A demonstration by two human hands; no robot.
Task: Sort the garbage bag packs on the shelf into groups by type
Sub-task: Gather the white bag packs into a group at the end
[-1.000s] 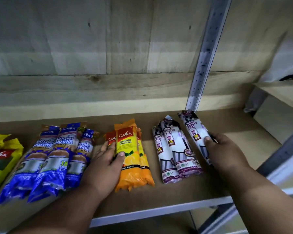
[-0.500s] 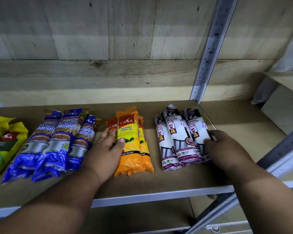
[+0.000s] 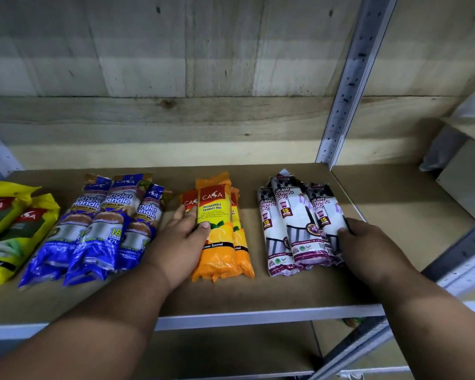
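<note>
Four groups of garbage bag packs lie side by side on the shelf board (image 3: 285,292). From the left they are yellow packs (image 3: 14,229), three blue singlet-handle packs (image 3: 99,231), three orange degradable packs (image 3: 222,237) and three white draw-string packs (image 3: 291,231). My left hand (image 3: 181,239) rests flat on the left side of the orange group, with its thumb on the top pack. My right hand (image 3: 368,242) grips the rightmost white draw-string pack (image 3: 322,215) from its right side, thumb on top. That pack lies tight against the other two.
A perforated metal upright (image 3: 348,86) rises behind the white packs, in front of a wooden plank back wall (image 3: 176,78). A second shelf bay (image 3: 412,204) continues to the right. The shelf's white front rail (image 3: 231,316) runs below my arms.
My right hand has slid the rightmost white pack to the left, up against the other two. My left hand has stayed on the orange packs.
</note>
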